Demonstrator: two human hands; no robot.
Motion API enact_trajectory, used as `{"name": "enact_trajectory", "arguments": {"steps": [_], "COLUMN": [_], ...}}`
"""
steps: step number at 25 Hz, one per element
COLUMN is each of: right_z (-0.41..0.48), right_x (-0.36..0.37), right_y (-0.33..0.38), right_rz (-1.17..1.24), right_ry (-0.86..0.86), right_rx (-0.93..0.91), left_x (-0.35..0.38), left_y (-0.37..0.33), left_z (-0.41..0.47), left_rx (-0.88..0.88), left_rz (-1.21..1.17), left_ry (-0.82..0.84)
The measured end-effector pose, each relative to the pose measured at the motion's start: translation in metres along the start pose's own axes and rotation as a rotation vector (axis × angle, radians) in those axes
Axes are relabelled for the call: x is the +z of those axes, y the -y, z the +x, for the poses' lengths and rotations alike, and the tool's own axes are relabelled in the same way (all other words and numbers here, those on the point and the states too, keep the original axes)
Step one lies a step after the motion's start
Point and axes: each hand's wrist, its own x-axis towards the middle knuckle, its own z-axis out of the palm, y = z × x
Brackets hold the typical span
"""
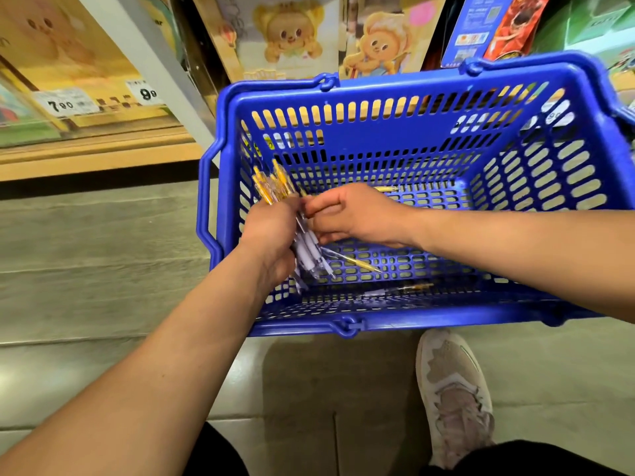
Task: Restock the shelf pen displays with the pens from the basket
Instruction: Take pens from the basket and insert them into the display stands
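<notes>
The basket [395, 146] sits on the floor [86, 242] in front of the shelf [96, 159], with boxes [292, 32] behind its far rim and price tags [65, 104] on the shelf edge to its left. Inside it, by the left wall, the left hand [271, 235] holds a pen bundle [311, 249], and the right hand [357, 218] pinches it from the right. Loose pens [357, 262] lie on the basket bottom, one behind the right hand and two towards the near wall, and a shoe [453, 389] stands on the floor before the basket, to the right.
</notes>
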Motion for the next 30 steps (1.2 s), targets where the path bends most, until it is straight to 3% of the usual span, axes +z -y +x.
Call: {"name": "enact_trajectory", "arguments": {"steps": [3, 6, 8, 11, 13, 16, 20, 25, 30], "right_z": [0.0, 0.009, 0.018, 0.032, 0.037, 0.042, 0.047, 0.03, 0.0], "right_x": [-0.003, -0.012, -0.016, -0.005, 0.012, 0.024, 0.023, -0.011, -0.031], "right_y": [0.003, -0.001, -0.01, -0.032, -0.048, -0.071, -0.075, -0.046, -0.01], "right_rz": [0.069, 0.046, -0.229, -1.058, -1.266, -1.391, -1.191, -0.624, -0.225], "right_ry": [0.057, 0.082, -0.019, 0.064, 0.122, 0.166, 0.059, 0.133, 0.077], "right_rx": [-0.002, 0.162, 0.313, 0.418, 0.429, 0.342, 0.455, 0.683, 0.411], "left_x": [-0.001, -0.001, -0.002, -0.005, -0.006, -0.002, -0.004, 0.001, 0.008], "left_y": [-0.001, -0.001, -0.005, -0.013, -0.015, -0.015, -0.016, -0.007, -0.001], "left_z": [0.001, -0.001, -0.001, -0.004, -0.005, -0.007, -0.003, 0.011, 0.023], "left_rx": [0.068, 0.158, 0.207, 0.209, 0.234, 0.247, 0.178, 0.086, 0.042], "left_rz": [0.055, 0.224, 0.251, 0.147, 0.188, 0.207, 0.188, 0.07, 0.051], "left_ry": [-0.042, -0.095, -0.102, -0.058, -0.07, -0.051, 0.031, 0.017, -0.048]}}
